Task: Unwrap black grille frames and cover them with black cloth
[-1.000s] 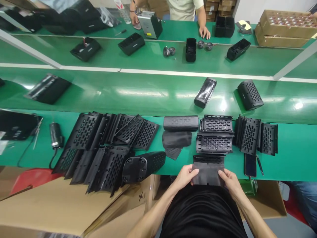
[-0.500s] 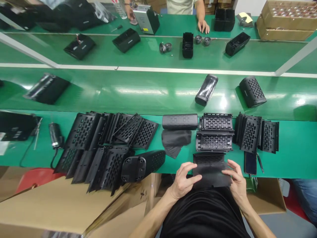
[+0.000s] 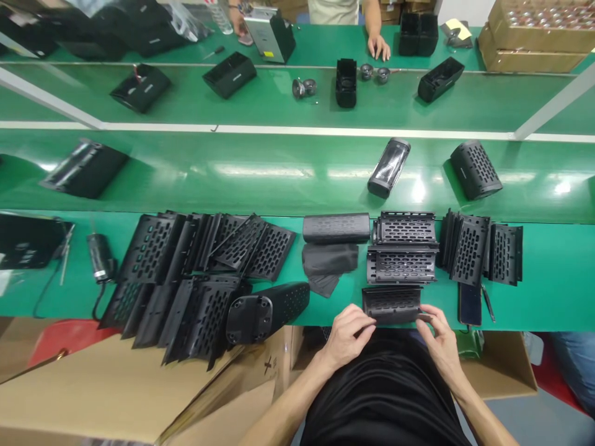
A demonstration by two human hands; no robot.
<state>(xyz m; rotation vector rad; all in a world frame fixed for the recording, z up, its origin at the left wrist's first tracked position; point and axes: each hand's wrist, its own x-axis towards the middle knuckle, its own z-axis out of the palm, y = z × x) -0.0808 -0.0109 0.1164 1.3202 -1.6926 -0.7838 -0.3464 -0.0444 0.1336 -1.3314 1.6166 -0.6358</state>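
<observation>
My left hand point(image 3: 348, 337) and my right hand point(image 3: 437, 337) grip the two ends of a black perforated grille panel point(image 3: 391, 305) at the near edge of the green bench point(image 3: 548, 297). A dark cloth sheet lies pressed into the panel. Just beyond it sit two stacked grille panels point(image 3: 402, 248). Left of those lie a black speaker shell point(image 3: 336, 227) and a pile of dark cloth sheets point(image 3: 329, 263).
A spread of grille panels point(image 3: 204, 272) and an end-capped speaker body point(image 3: 266, 310) lie at my left; more panels point(image 3: 481, 253) stand at my right beside a phone point(image 3: 468, 305). Speakers ride the conveyor point(image 3: 279, 173). Another person's hand point(image 3: 379, 46) rests on the far bench. Cardboard boxes point(image 3: 93, 384) sit below.
The loose dark cloth I held flat in front of me has gone down into the grille panel. Both hands moved inward to the panel's ends.
</observation>
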